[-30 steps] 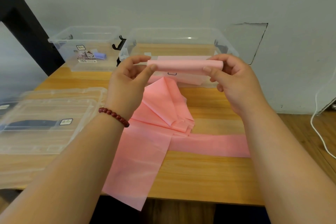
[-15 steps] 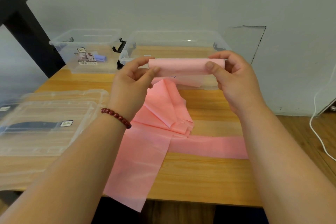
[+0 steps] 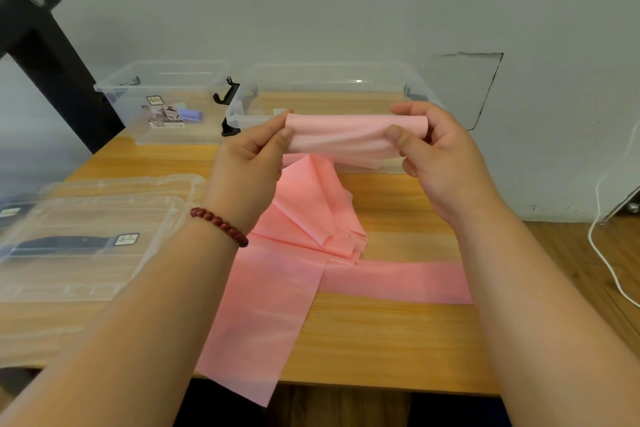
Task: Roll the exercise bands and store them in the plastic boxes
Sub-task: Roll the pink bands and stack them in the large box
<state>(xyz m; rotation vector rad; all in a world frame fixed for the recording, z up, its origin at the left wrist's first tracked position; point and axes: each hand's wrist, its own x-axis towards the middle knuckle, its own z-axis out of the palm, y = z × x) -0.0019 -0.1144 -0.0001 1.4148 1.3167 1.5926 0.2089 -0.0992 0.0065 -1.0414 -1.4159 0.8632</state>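
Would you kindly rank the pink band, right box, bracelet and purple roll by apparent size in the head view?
1. pink band
2. right box
3. bracelet
4. purple roll
The last two are unsure: the bracelet is much nearer the camera.

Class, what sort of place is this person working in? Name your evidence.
Probably a plain indoor workroom, not a gym: a wooden table against a plain grey wall, with clear plastic storage boxes on it.

The pink exercise band (image 3: 263, 305) passes out of sight under both forearms; the left hand (image 3: 249, 163) and right hand (image 3: 440, 156) cover its rolled ends. The stacked clear lids (image 3: 86, 253) run off the left edge. The label (image 3: 165, 116) on the small clear box (image 3: 138, 123) is too small to read.
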